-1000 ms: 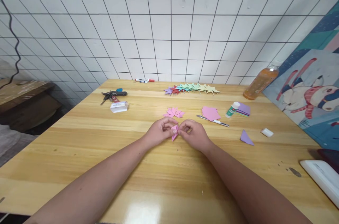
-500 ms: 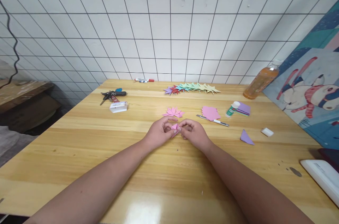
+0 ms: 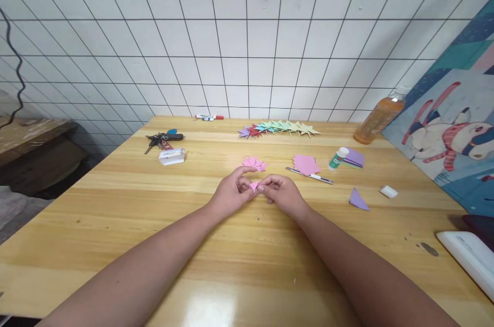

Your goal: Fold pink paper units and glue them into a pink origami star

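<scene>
Between my two hands is a small folded piece of pink paper [image 3: 253,186], its top showing as a triangle. My left hand [image 3: 233,190] pinches it from the left, forefinger arched above it. From the right, the thumb and fingers of my right hand [image 3: 281,193] grip its other edge. Just beyond my fingers lie pink folded paper pieces [image 3: 254,163] arranged in a pointed fan, partly hidden by my left forefinger. To the right is a stack of pink paper sheets [image 3: 306,164], with a slim craft knife [image 3: 312,176] along its near edge.
Colourful folded paper stars [image 3: 280,127] line the back. Right of centre stand a glue stick [image 3: 338,158], purple-topped papers [image 3: 354,157], a purple folded triangle [image 3: 358,200], an eraser [image 3: 388,191] and a bottle [image 3: 380,118]. Keys [image 3: 164,139], a small box [image 3: 172,156] and a marker [image 3: 209,117] lie left.
The small pink paper has turned slightly between my fingers and its triangular face looks flatter. My left forefinger has lifted a little over the pink fan. The whole view has shifted slightly.
</scene>
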The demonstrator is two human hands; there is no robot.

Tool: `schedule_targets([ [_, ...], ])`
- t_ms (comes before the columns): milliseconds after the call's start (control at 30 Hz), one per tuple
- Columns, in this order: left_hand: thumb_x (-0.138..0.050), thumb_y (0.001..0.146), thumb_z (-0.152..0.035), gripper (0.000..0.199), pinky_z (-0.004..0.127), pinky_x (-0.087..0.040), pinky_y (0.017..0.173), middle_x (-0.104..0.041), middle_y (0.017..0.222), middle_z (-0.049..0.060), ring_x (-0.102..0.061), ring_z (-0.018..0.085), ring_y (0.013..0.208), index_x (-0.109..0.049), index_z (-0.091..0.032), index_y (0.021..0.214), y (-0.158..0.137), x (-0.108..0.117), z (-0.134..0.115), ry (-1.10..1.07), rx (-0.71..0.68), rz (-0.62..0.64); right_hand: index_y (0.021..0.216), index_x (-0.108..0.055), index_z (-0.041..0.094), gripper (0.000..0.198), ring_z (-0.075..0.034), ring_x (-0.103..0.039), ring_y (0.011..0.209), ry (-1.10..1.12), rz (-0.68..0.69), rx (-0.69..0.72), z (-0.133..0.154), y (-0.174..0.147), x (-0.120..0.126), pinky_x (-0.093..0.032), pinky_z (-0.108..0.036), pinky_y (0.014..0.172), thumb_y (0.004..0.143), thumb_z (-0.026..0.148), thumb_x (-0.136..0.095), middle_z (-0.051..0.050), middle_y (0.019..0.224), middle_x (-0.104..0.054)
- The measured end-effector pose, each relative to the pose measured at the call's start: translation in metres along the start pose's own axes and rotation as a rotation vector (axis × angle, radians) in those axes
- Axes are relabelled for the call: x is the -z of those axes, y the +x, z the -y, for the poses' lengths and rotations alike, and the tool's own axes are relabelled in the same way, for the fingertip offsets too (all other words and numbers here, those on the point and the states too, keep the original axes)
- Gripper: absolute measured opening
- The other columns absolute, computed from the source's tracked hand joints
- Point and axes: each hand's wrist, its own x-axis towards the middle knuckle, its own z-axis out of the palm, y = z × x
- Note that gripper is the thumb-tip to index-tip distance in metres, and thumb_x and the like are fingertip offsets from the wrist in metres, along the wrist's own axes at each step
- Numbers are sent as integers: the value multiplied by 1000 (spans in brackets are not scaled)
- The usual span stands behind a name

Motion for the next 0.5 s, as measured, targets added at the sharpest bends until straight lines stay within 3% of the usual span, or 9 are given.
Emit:
schedule_targets([
  [167, -58, 75, -34, 20, 22, -44, 60, -64, 68, 2, -59, 13, 63, -59, -14, 79, 2, 1, 4, -51, 69, 111, 69, -61, 16, 28, -9, -49, 53, 0, -21, 16, -1, 1, 1, -44, -21, 47, 63, 42, -68, 0, 64, -59],
  [333, -56, 77, -38, 24, 23, -43, 58, -66, 67, 4, -59, 14, 62, -60, -15, 77, 2, 0, 2, 17, 97, 125, 79, -61, 17, 28, -10, -53, 58, 3, -18, 36, 2, 0, 0, -45, -20, 47, 65, 41, -66, -1, 71, -60],
  [500, -56, 78, -43, 30, 20, -37, 51, -64, 62, 3, -53, 12, 54, -60, -15, 71, 0, 1, -2, 117, 60, 137, 72, -59, 17, 28, -11, -52, 57, 0, -19, 41, 1, 1, 1, -44, -20, 47, 65, 42, -67, -1, 67, -60],
])
